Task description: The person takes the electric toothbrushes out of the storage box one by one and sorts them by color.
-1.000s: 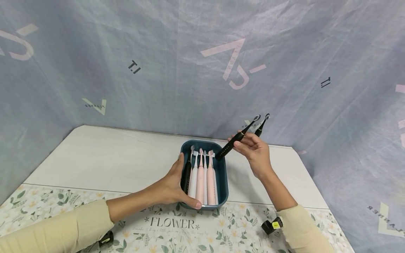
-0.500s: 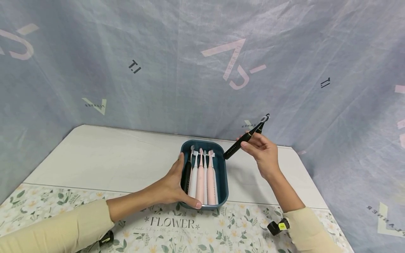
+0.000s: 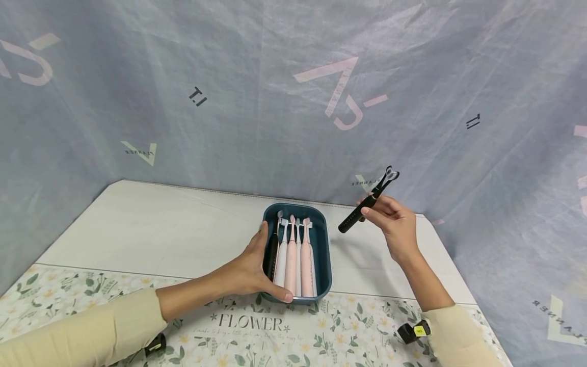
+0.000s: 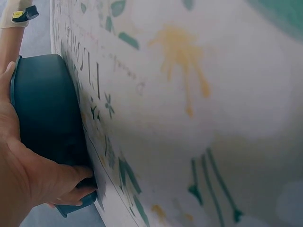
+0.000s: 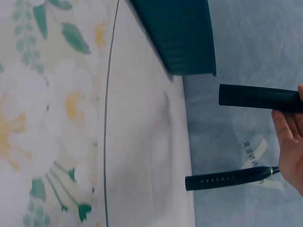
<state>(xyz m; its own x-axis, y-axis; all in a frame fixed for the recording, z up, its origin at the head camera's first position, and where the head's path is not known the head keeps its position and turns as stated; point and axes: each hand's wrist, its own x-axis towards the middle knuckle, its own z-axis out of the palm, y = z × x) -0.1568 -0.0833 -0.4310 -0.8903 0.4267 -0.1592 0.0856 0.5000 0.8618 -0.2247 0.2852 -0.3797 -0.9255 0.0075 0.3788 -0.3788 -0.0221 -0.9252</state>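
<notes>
My left hand (image 3: 249, 267) grips a dark teal plastic bin (image 3: 324, 255) at its left side, the thumb over the front rim. In the left wrist view its fingers press the bin's outer wall. Inside the bin lie several electric toothbrushes side by side: a black toothbrush (image 3: 272, 255) at the left, then white and pink toothbrushes (image 3: 291, 265). To the right, my right hand (image 3: 396, 229) holds two black electric toothbrushes (image 3: 357, 215) in the air, heads up and slightly crossed. The right wrist view shows their two handles (image 5: 227, 179) apart from each other, clear of the bin.
The bin stands on a white table covering (image 3: 183, 229) whose front part is a floral cloth (image 3: 257, 336). Grey curtains (image 3: 229, 127) hang behind and at both sides. A black wrist strap device (image 3: 412, 332) sits at the right cuff.
My right hand has moved right, away from the bin, carrying both black toothbrushes; their lower ends have left the bin's rim. My left hand stays on the bin.
</notes>
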